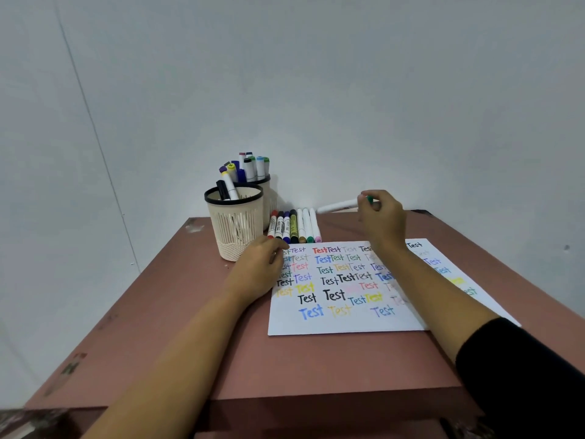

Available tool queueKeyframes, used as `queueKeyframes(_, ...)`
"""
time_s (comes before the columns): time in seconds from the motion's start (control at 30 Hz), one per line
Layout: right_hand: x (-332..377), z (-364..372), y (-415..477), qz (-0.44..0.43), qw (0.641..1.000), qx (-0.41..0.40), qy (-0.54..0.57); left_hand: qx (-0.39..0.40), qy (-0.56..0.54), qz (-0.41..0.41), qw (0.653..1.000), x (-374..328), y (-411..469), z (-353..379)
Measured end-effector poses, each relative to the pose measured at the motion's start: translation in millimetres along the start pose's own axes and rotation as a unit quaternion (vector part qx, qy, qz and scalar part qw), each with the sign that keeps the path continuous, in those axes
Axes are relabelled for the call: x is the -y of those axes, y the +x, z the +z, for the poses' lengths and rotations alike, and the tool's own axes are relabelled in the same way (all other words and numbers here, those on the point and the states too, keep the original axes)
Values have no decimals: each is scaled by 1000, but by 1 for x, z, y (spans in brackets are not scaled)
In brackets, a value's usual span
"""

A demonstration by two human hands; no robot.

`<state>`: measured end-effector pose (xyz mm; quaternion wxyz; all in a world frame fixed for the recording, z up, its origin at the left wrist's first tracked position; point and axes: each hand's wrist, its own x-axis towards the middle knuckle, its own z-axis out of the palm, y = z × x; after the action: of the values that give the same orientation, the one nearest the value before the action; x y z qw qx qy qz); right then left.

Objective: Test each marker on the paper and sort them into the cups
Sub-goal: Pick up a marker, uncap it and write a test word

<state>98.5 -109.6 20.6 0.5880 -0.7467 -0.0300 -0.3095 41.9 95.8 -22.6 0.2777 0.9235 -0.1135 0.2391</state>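
The right hand (383, 220) pinches a white-barrelled, green-tipped marker (337, 205) above the far edge of the pink table (285, 369), at the 12 o'clock side of the white paper sheet (348, 321). The left hand (259, 267), fingers relaxed, rests on the paper's 9 o'clock edge. Seven loose markers (294, 226) lie in a row just beyond the paper. Two cream slotted cups (235, 229) stand at 11 o'clock. Bare tabletop lies toward 6.

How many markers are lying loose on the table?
7, side by side in one row right of the front cup, beyond the far edge of the paper. The right hand holds an eighth marker. None seems hidden.
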Motion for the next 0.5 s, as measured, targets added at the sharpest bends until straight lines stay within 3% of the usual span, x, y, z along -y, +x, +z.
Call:
queueKeyframes(0.23,19,-18,-30,102,985,-2,138,-72,13,103,992,-12,-7,-2)
queueKeyframes(0.5,16,-8,-52,129,960,128,214,-56,22,109,992,-16,-11,-1)
